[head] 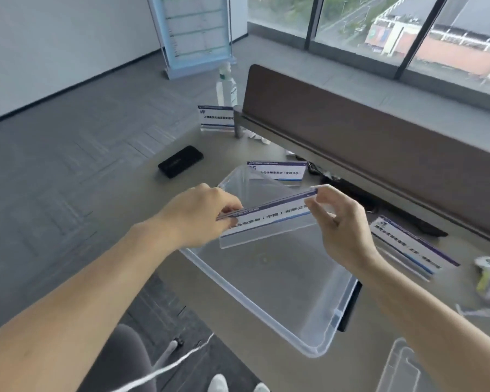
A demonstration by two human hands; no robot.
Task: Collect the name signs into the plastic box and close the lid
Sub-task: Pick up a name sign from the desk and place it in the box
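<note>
Signs, four counted: one (266, 219) pinched at each end by left hand (201, 215) and right hand (341, 222) fingers above the empty plastic box (309, 315); three on the desk (266, 357): (217, 117), (279, 172), (408, 244).

A clear name sign (266, 220) with a white and blue card, tilted, pinched at both ends between my fingers (232, 210). Below my fingers, the clear plastic box (317, 335) sits open and empty.

Left hand (201, 215) and right hand (337, 222) outstretched, fingertips pinched, bare forearms extended forward.
</note>
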